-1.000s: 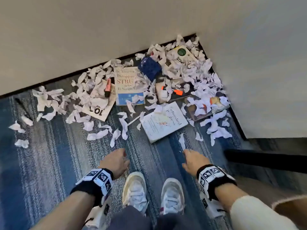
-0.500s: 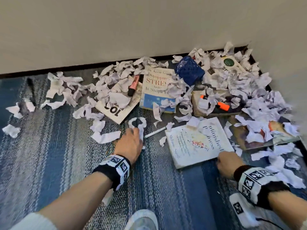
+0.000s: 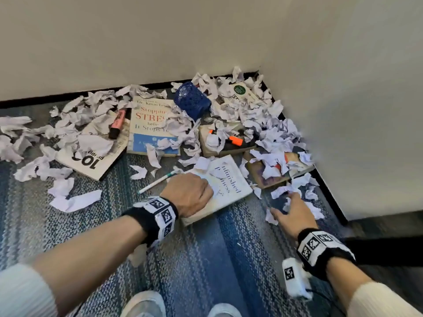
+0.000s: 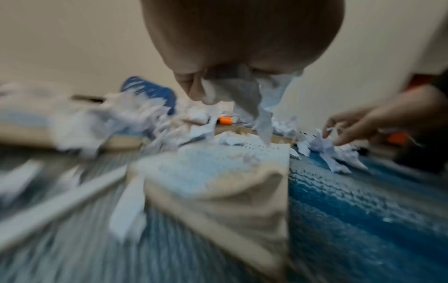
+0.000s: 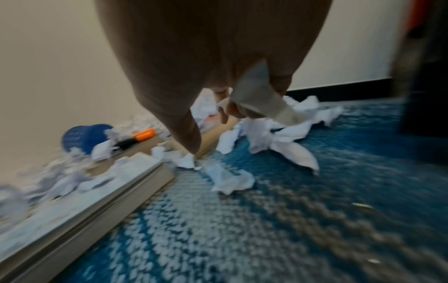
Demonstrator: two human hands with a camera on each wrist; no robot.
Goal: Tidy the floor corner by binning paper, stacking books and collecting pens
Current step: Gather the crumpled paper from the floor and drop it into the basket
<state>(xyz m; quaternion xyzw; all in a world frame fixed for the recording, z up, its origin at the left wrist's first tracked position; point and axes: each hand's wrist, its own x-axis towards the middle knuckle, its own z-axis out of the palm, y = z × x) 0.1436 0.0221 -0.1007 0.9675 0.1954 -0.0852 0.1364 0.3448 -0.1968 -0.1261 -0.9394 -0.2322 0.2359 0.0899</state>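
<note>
- Paper scrap (image 4: 244, 92) pinched in left grip (image 3: 190, 194), above white book (image 3: 231, 179) on carpet (image 3: 206, 259).
- Second scrap (image 5: 260, 95) pinched in right grip (image 3: 290, 216), over loose scraps (image 3: 295, 186) beside corner wall (image 3: 354, 110).
- Pen (image 3: 158, 181) just left of white book.
- Farther back: more books, orange marker (image 3: 235, 140), blue cup (image 3: 192, 102) on its side, among crumpled paper.

Blue striped carpet (image 3: 206, 259), beige walls (image 3: 160, 37) — 2 white shoes (image 3: 144, 304).

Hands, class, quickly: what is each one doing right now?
Left hand: closed on paper scraps, above the white book.
Right hand: closed on one paper scrap, low over the carpet.
</note>
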